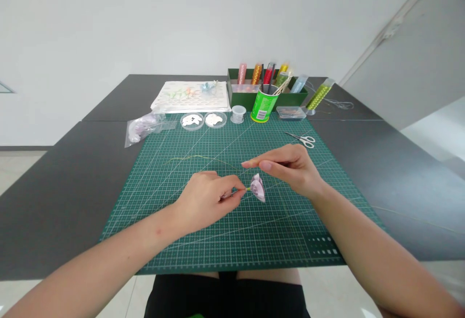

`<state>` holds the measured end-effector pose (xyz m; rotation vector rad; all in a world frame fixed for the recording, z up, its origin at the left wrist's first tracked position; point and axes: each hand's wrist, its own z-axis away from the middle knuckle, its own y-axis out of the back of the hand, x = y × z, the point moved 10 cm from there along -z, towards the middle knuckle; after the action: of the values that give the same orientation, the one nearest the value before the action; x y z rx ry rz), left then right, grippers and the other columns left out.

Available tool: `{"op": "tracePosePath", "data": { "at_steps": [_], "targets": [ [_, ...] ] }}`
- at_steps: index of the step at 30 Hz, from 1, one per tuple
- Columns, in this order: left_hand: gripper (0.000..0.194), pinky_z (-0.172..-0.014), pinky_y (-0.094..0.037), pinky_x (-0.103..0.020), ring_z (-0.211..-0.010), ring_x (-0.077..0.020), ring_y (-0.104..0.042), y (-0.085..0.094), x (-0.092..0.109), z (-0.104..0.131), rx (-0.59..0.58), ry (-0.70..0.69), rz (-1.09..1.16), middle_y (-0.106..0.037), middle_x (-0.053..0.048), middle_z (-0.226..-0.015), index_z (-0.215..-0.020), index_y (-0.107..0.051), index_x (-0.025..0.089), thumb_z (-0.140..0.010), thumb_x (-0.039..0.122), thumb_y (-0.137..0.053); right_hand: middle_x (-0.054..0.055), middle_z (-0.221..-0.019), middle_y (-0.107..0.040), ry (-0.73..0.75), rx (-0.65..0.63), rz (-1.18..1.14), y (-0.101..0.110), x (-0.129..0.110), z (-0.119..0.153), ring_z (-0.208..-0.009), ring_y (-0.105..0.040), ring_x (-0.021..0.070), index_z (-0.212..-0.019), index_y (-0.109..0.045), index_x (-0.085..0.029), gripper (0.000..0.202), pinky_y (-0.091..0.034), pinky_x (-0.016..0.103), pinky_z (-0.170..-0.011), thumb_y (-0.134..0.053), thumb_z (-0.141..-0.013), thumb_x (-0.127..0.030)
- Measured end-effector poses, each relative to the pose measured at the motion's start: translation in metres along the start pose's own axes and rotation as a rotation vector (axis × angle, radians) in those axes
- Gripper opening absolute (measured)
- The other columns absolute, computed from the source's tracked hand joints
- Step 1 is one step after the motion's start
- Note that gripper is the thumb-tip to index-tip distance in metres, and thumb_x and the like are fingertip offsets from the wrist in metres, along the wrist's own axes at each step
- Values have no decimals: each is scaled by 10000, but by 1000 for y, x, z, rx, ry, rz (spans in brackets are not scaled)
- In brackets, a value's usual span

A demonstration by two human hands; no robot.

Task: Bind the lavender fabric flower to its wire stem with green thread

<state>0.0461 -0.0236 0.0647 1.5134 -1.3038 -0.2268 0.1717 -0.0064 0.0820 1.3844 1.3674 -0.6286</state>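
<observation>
A small pale-purple artificial flower (257,188) points to the right over the green cutting mat (203,250). My left hand (212,197) pinches its thin stem just behind the bloom, where a bit of yellow-green shows. Above and to the right of the flower is my right hand (290,167), apart from it. Its index finger is stretched out to the left and the thumb lies a little below. A fine yellowish thread (198,156) runs across the mat towards the right fingertips; whether they touch it I cannot tell.
White-handled scissors (307,140) lie right of a green can (264,104) of tools. Behind stands a dark green box (241,99) with colourful bead tubes. Two dishes of white pieces (192,121), a lidded jar (238,114), white sheets (170,102) and a plastic bag (141,128) sit left.
</observation>
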Motion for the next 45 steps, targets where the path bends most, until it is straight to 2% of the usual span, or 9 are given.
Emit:
{"op": "tracePosePath", "data": {
  "at_steps": [4, 7, 10, 15, 21, 27, 33, 40, 45],
  "targets": [
    [151, -560, -392, -225, -447, -94, -543, 0, 5, 0, -1, -28, 12, -534, 98, -468, -837, -697, 218, -955, 204, -605, 40, -694, -759, -13, 18, 5, 1, 8, -3, -490, -493, 103, -985, -859, -234, 303, -339, 249, -438, -686, -927, -475],
    [171, -562, -393, -222, -458, -93, -552, 0, 5, -1, -12, -22, 15, -543, 98, -473, -823, -687, 221, -966, 219, -593, 56, -856, -816, -12, 17, -12, 0, 13, -5, -676, -666, 154, -982, -858, -260, 244, -481, 262, -563, -693, -930, -433],
    [183, -585, -411, -224, -454, -84, -547, 1, 6, -1, -16, -28, 34, -550, 102, -480, -826, -682, 215, -980, 224, -584, 62, -889, -820, -31, 2, 5, -1, 19, -7, -768, -709, 178, -990, -856, -256, 246, -523, 276, -635, -682, -944, -424],
    [203, -594, -421, -224, -429, -65, -523, 11, 12, 0, 61, -85, 41, -535, 112, -479, -852, -687, 201, -1012, 234, -565, 66, -787, -785, -76, -38, 68, -5, 31, -8, -675, -650, 161, -1006, -851, -207, 341, -462, 255, -558, -660, -950, -484],
    [231, -544, -389, -232, -425, -62, -501, 36, 18, 4, 241, -148, -37, -600, 102, -517, -874, -688, 196, -1044, 265, -548, 70, -742, -738, -146, -188, -47, -19, 41, -9, -634, -570, 142, -926, -845, -156, 436, -392, 244, -530, -674, -912, -557],
    [159, -530, -386, -243, -429, -70, -504, 57, 16, 8, 407, -153, -101, -601, 97, -500, -890, -708, 176, -1007, 206, -605, -37, -563, -448, -166, -310, -118, -30, 35, -6, -546, -292, 74, -809, -814, -110, 454, -230, 254, -508, -723, -880, -549],
    [132, -527, -410, -248, -435, -87, -527, 61, 12, 14, 513, -104, -143, -609, 89, -490, -898, -723, 177, -991, 218, -638, -76, -526, -294, -137, -414, -255, -42, 22, 2, -511, -211, 68, -906, -839, -122, 351, -180, 269, -484, -692, -943, -438],
    [150, -522, -456, -189, -501, -81, -621, 55, 7, 17, 508, -31, -78, -681, 50, -569, -1060, -746, 139, -998, 220, -636, -82, -498, -272, -81, -400, -322, -42, 12, 3, -491, -233, 71, -1026, -843, -170, 257, -189, 265, -467, -704, -949, -371],
    [130, -487, -441, -174, -398, -65, -568, 45, -22, 10, 397, 240, 298, -620, 80, -456, -949, -773, 172, -961, 200, -647, -79, -503, -302, -159, -394, -364, -42, 25, 4, -488, -222, 71, -1010, -841, -175, 265, -162, 263, -470, -699, -943, -388]
  ]
}}
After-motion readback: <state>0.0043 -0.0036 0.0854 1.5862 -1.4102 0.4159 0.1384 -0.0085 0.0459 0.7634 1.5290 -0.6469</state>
